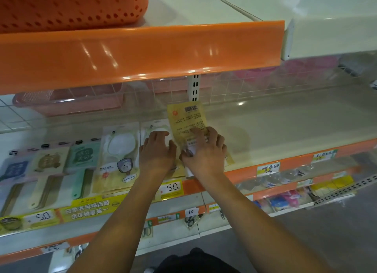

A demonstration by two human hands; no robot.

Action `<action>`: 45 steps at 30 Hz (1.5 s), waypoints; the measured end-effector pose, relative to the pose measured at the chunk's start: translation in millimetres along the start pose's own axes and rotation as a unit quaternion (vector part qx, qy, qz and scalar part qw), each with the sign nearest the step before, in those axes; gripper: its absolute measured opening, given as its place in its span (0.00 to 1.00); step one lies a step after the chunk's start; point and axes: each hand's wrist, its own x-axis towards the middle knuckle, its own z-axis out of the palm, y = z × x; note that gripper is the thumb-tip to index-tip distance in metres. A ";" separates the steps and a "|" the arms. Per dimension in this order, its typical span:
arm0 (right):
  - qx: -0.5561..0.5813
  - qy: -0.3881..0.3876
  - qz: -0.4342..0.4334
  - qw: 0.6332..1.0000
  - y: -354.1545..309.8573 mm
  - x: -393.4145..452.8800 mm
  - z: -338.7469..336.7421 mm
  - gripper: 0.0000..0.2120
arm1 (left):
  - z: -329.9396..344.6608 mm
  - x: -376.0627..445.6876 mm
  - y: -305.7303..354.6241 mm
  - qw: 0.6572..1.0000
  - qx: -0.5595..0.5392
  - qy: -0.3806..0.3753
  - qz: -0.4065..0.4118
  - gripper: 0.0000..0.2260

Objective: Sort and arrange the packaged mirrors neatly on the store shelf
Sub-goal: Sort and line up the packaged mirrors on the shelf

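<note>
Packaged hand mirrors lie in a row on the middle shelf (285,130): a blue one (14,170), a tan one (48,160), a green one (84,153) and a white one with a yellow card (117,156). My left hand (157,148) rests flat, fingers straight, on another white packaged mirror (155,126). My right hand (204,150) grips a yellow packaged mirror (188,117), back side up with a barcode, tilted beside the row.
The orange lip of the upper shelf (142,50) overhangs close above, with an orange basket (71,5) on it. A pink basket (67,101) sits behind the mirrors. Price tags (172,188) line the shelf edge. Lower shelves (285,191) hold small goods.
</note>
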 end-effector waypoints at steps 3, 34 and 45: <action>-0.004 -0.018 -0.014 1.000 -6.9 -4.6 2.0 0.31 | -3.7 1.1 -3.5 1.000 -0.001 0.007 0.012 0.14; 0.543 -0.261 0.180 0.778 -15.1 6.2 -36.1 0.11 | -8.4 4.9 -5.2 0.997 0.002 -0.044 0.068 0.18; 0.555 -0.260 0.185 0.768 -12.1 10.2 -32.9 0.10 | -2.0 8.9 -2.7 0.997 -0.042 -0.045 0.055 0.16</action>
